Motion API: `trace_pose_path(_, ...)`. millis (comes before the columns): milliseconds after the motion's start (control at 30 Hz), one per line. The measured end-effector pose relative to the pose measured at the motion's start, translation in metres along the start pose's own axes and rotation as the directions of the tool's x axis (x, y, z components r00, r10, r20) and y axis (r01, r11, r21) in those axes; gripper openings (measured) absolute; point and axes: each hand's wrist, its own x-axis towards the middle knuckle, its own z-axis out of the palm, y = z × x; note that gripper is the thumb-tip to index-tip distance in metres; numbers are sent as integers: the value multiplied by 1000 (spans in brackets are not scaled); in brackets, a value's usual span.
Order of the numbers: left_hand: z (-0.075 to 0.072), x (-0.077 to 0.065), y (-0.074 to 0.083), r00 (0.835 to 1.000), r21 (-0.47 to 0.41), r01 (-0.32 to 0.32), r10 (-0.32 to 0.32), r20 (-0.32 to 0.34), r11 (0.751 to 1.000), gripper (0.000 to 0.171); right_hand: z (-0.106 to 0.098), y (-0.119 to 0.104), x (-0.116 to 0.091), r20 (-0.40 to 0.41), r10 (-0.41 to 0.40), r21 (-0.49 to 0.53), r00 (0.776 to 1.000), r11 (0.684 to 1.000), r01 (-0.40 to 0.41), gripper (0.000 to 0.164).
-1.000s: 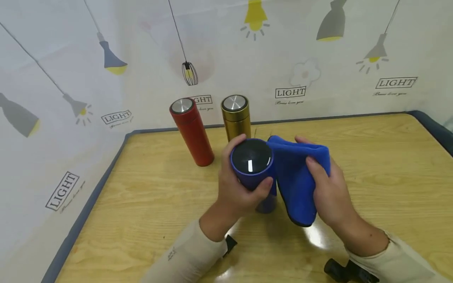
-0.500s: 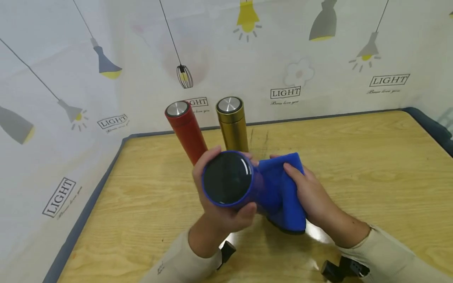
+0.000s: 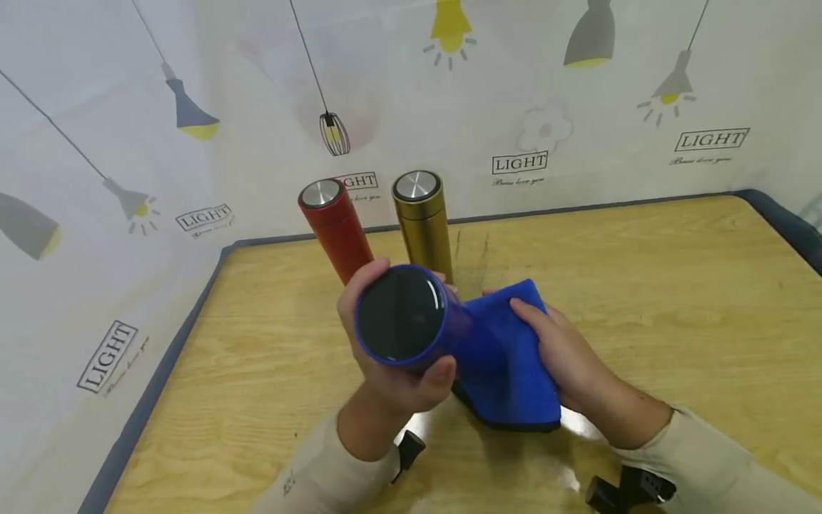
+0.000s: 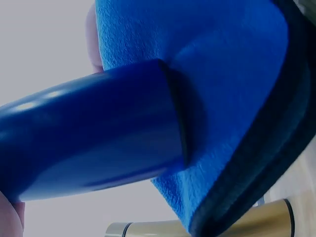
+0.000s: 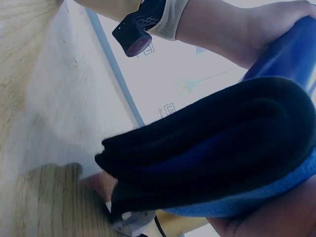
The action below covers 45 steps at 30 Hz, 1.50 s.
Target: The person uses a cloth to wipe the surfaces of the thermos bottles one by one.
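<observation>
My left hand (image 3: 392, 382) grips a blue thermos flask (image 3: 402, 314) near its end with the glossy black disc, which faces the head camera. Tilted, the flask's other end points right into a folded blue cloth (image 3: 516, 371) with a black edge. My right hand (image 3: 571, 353) holds that cloth, its thumb on top and most fingers behind. In the left wrist view, the flask's far end (image 4: 148, 118) meets the cloth (image 4: 232, 74). Dark layered folds of the cloth (image 5: 207, 143) fill the right wrist view.
A red flask (image 3: 337, 228) and a gold flask (image 3: 426, 235) with silver-topped lids stand behind my left hand. The wooden table (image 3: 674, 300) ends at a wall sheet printed with lamps (image 3: 591, 36). Black wrist cameras sit at both sleeves.
My left hand has moved left and tilted the flask so its black disc faces the head camera. My right hand has followed left, bringing the cloth onto the flask's other end.
</observation>
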Motion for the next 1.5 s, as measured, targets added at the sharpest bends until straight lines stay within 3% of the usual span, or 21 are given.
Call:
trace_pose_path(200,-3,6,-2,996,-17,47,-48,-74,999,75,3,2,3,0,15,18,1000,1000,-15,51)
trace_pose_path(300,-11,9,-3,992,-11,79,-80,-94,997,73,7,5,7,2,15,32,1000,999,-15,48)
trace_pose_path(367,-22,9,-4,990,26,111,-109,-89,993,74,7,7,9,1,10,40,1000,999,-10,49)
trace_pose_path(433,-36,7,-5,985,117,154,-143,-92,981,78,7,9,9,-6,12,40,1000,999,-12,52)
trace_pose_path(533,-62,0,-10,975,279,222,-205,-91,934,86,5,11,7,-18,21,57,1000,998,-20,54)
trace_pose_path(600,-79,-6,-14,963,386,270,-253,-96,882,88,5,12,5,-17,31,75,999,997,-29,53)
trace_pose_path(667,-96,-12,-20,941,444,333,-326,-96,832,85,4,14,3,2,44,118,999,992,-44,47)
trace_pose_path(733,-109,-16,-27,904,492,409,-416,-100,768,80,5,17,3,42,65,166,997,983,-72,42)
trace_pose_path(833,-124,-21,-38,828,545,509,-552,-99,666,78,6,28,6,99,114,237,989,962,-134,40)
trace_pose_path(900,-129,-23,-44,778,581,550,-620,-97,600,80,7,37,9,122,158,247,980,951,-184,45)
trace_pose_path(967,-134,-26,-50,746,612,565,-660,-93,553,82,8,47,12,105,205,231,973,947,-224,53)
trace_pose_path(1067,-137,-29,-57,732,631,571,-673,-104,525,83,6,59,17,55,252,174,966,950,-258,67)
trace_pose_path(1200,-134,-33,-69,740,593,586,-663,-113,552,85,-9,67,18,-78,239,44,968,971,-236,71)
trace_pose_path(1267,-130,-34,-74,737,578,596,-665,-120,556,85,-23,68,15,-130,179,-105,975,976,-193,74)
trace_pose_path(1333,-125,-35,-80,735,591,598,-665,-135,541,85,-38,67,11,-167,95,-299,981,944,-142,73)
trace_pose_path(1367,-122,-34,-83,734,601,599,-663,-148,529,85,-45,67,9,-172,38,-406,984,908,-106,73)
trace_pose_path(1433,-121,-31,-86,731,632,594,-662,-166,498,85,-55,67,8,-160,-89,-605,983,795,-27,73)
trace_pose_path(1500,-119,-27,-87,730,654,589,-659,-179,475,86,-62,66,9,-132,-186,-737,974,675,29,71)
